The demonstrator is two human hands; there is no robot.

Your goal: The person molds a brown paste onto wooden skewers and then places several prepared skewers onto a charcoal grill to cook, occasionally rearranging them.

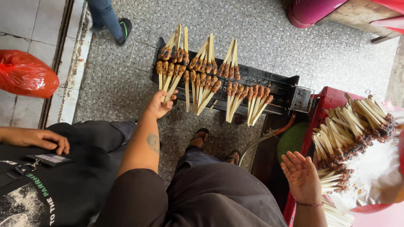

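Observation:
My left hand reaches forward and grips the wooden sticks of a bunch of meat skewers lying at the left end of a long black charcoal grill. Several more bunches of skewers lie fanned across the grill. My right hand hovers palm up, fingers apart and empty, beside a heap of uncooked skewers on white paper in a red tray at the right.
Another person in black sits close at my left, a hand resting on a knee. A red plastic bag lies on the floor at left. Someone's leg and shoe stand beyond the grill. A pink tub sits at top right.

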